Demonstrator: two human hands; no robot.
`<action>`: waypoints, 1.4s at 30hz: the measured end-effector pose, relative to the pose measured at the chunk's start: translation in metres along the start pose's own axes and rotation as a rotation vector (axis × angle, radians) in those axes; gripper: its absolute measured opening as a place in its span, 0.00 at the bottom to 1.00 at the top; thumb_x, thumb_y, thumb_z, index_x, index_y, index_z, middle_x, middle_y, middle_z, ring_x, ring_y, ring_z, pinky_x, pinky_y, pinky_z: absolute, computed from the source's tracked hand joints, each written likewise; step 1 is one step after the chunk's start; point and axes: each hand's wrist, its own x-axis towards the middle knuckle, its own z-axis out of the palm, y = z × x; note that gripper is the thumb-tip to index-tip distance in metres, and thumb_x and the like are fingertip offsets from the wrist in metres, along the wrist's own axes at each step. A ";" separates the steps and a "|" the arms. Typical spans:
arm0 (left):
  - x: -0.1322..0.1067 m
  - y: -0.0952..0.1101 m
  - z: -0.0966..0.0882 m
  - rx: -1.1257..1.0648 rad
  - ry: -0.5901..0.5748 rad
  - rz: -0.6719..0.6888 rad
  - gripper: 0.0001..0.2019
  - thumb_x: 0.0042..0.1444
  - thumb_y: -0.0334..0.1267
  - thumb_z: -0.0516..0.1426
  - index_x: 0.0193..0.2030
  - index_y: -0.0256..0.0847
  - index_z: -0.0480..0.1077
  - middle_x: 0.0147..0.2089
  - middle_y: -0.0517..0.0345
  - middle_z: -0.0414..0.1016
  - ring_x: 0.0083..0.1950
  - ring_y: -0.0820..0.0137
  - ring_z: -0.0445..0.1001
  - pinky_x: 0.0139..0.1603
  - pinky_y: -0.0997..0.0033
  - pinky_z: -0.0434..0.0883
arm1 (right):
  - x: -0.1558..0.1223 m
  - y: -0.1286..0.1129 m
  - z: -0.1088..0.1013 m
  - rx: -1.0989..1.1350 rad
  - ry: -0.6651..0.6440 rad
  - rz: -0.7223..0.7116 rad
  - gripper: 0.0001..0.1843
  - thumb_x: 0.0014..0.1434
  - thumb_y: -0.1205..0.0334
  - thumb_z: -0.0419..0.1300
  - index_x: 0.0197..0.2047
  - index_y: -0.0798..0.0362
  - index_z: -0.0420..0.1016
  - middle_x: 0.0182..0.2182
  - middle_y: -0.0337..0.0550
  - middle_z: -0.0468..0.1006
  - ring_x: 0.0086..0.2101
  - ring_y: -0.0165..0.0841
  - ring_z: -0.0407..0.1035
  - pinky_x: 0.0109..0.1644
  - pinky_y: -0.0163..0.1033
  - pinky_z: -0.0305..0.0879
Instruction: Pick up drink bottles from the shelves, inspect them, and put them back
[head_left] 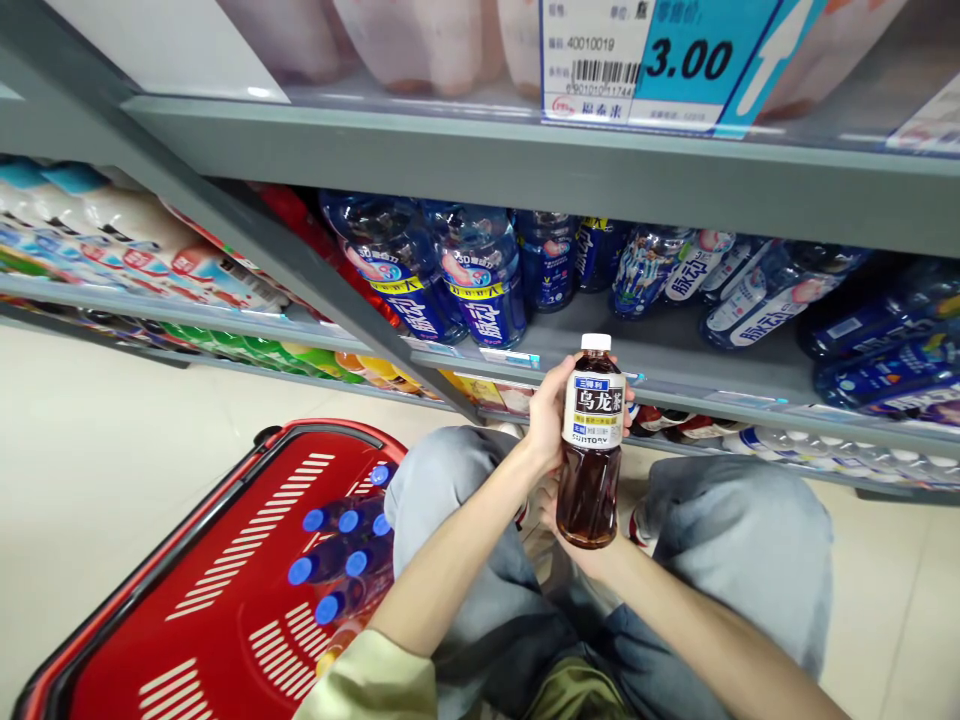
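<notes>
A bottle of dark brown oolong tea (590,490) with a white cap and a pale label stands nearly upright between my knees, its label facing me. My left hand (550,412) is wrapped round its upper part, with fingertips showing at the far side. Lower down, my right hand (581,552) is closed about the base from behind and below; the bottle hides most of its fingers. Just beyond the bottle, large blue drink bottles (486,285) stand on the shelf (592,335).
To my left on the floor, a red basket (225,560) holds several blue-capped bottles (341,560). Some blue bottles (780,300) lie tilted on the shelf at right. A grey shelf edge (525,170) with a price tag (637,65) runs overhead. White bottles (127,220) fill the left bay.
</notes>
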 end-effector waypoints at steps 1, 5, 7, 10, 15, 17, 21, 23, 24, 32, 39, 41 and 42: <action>0.000 0.000 0.000 0.011 -0.003 -0.001 0.27 0.58 0.55 0.56 0.55 0.36 0.69 0.41 0.45 0.80 0.32 0.61 0.80 0.33 0.61 0.77 | 0.000 0.000 0.000 0.015 0.007 0.014 0.24 0.58 0.38 0.55 0.27 0.49 0.75 0.21 0.39 0.73 0.23 0.33 0.65 0.30 0.41 0.69; -0.001 0.001 0.001 0.020 -0.018 -0.013 0.25 0.57 0.56 0.56 0.52 0.37 0.70 0.40 0.45 0.79 0.32 0.60 0.79 0.31 0.61 0.77 | -0.005 -0.002 0.000 0.100 0.058 0.068 0.21 0.54 0.40 0.61 0.26 0.50 0.75 0.22 0.39 0.76 0.24 0.34 0.69 0.31 0.42 0.71; -0.003 0.004 0.002 0.002 -0.018 -0.022 0.24 0.57 0.55 0.55 0.50 0.36 0.70 0.39 0.46 0.78 0.31 0.60 0.79 0.31 0.61 0.76 | -0.009 -0.006 0.003 0.105 0.095 0.063 0.21 0.51 0.40 0.64 0.28 0.50 0.76 0.24 0.39 0.79 0.26 0.36 0.73 0.31 0.43 0.72; -0.006 0.009 0.004 -0.054 -0.001 0.011 0.22 0.58 0.53 0.53 0.48 0.38 0.71 0.36 0.48 0.76 0.30 0.62 0.78 0.31 0.62 0.76 | -0.013 -0.021 0.014 0.071 0.152 -0.043 0.19 0.49 0.42 0.68 0.31 0.50 0.77 0.27 0.38 0.82 0.28 0.37 0.75 0.29 0.41 0.72; -0.006 0.015 0.005 -0.131 0.063 0.172 0.20 0.61 0.52 0.48 0.46 0.41 0.71 0.36 0.52 0.75 0.29 0.66 0.76 0.30 0.65 0.76 | -0.013 -0.059 0.030 -0.192 0.031 -0.401 0.16 0.59 0.44 0.63 0.36 0.50 0.77 0.29 0.35 0.79 0.29 0.32 0.71 0.33 0.35 0.70; -0.005 0.016 0.005 -0.134 0.075 0.182 0.19 0.62 0.52 0.48 0.46 0.41 0.71 0.36 0.53 0.75 0.29 0.67 0.76 0.30 0.66 0.75 | -0.014 -0.070 0.028 -0.386 -0.073 -0.450 0.16 0.61 0.46 0.63 0.42 0.49 0.77 0.35 0.37 0.80 0.33 0.33 0.72 0.38 0.35 0.70; -0.006 0.015 0.006 -0.094 0.030 0.117 0.20 0.60 0.54 0.51 0.48 0.41 0.71 0.36 0.52 0.76 0.30 0.66 0.76 0.30 0.67 0.75 | -0.020 -0.078 0.021 -0.672 -0.216 -0.446 0.28 0.59 0.50 0.66 0.60 0.45 0.68 0.57 0.43 0.75 0.55 0.40 0.70 0.59 0.43 0.67; -0.007 0.013 0.007 -0.069 0.001 0.080 0.21 0.58 0.54 0.53 0.48 0.40 0.71 0.36 0.51 0.76 0.30 0.65 0.77 0.31 0.66 0.75 | -0.022 -0.078 0.019 -0.772 -0.242 -0.478 0.35 0.57 0.51 0.68 0.64 0.46 0.63 0.62 0.46 0.71 0.61 0.44 0.65 0.64 0.47 0.62; -0.007 0.012 0.007 -0.053 -0.015 0.064 0.21 0.57 0.54 0.54 0.48 0.40 0.71 0.36 0.51 0.76 0.30 0.65 0.77 0.31 0.65 0.75 | -0.022 -0.077 0.019 -0.827 -0.240 -0.499 0.37 0.55 0.51 0.69 0.64 0.47 0.62 0.62 0.48 0.70 0.62 0.45 0.64 0.65 0.48 0.61; -0.008 0.006 0.006 0.006 -0.060 0.004 0.24 0.56 0.56 0.57 0.45 0.36 0.72 0.35 0.49 0.78 0.28 0.64 0.77 0.30 0.66 0.73 | -0.020 -0.074 0.020 -1.029 -0.142 -0.580 0.32 0.56 0.53 0.69 0.59 0.52 0.66 0.56 0.53 0.76 0.55 0.46 0.71 0.60 0.51 0.66; -0.007 0.005 0.004 0.007 -0.022 -0.003 0.27 0.58 0.58 0.55 0.50 0.35 0.72 0.37 0.47 0.79 0.31 0.61 0.79 0.32 0.63 0.75 | -0.020 -0.071 0.014 -0.900 -0.147 -0.543 0.23 0.61 0.51 0.64 0.56 0.49 0.70 0.56 0.49 0.76 0.57 0.44 0.70 0.63 0.50 0.65; -0.007 0.005 0.005 0.016 -0.015 -0.008 0.28 0.57 0.58 0.56 0.53 0.35 0.71 0.39 0.47 0.79 0.33 0.60 0.80 0.34 0.62 0.76 | -0.021 -0.070 0.013 -0.826 -0.158 -0.508 0.22 0.62 0.50 0.64 0.55 0.48 0.70 0.55 0.48 0.77 0.56 0.43 0.71 0.63 0.50 0.65; -0.007 0.005 0.005 0.023 -0.015 -0.006 0.28 0.57 0.57 0.57 0.54 0.36 0.71 0.40 0.47 0.80 0.34 0.59 0.80 0.35 0.62 0.77 | -0.022 -0.069 0.013 -0.772 -0.171 -0.473 0.21 0.62 0.49 0.64 0.55 0.48 0.69 0.54 0.48 0.78 0.55 0.43 0.72 0.62 0.51 0.66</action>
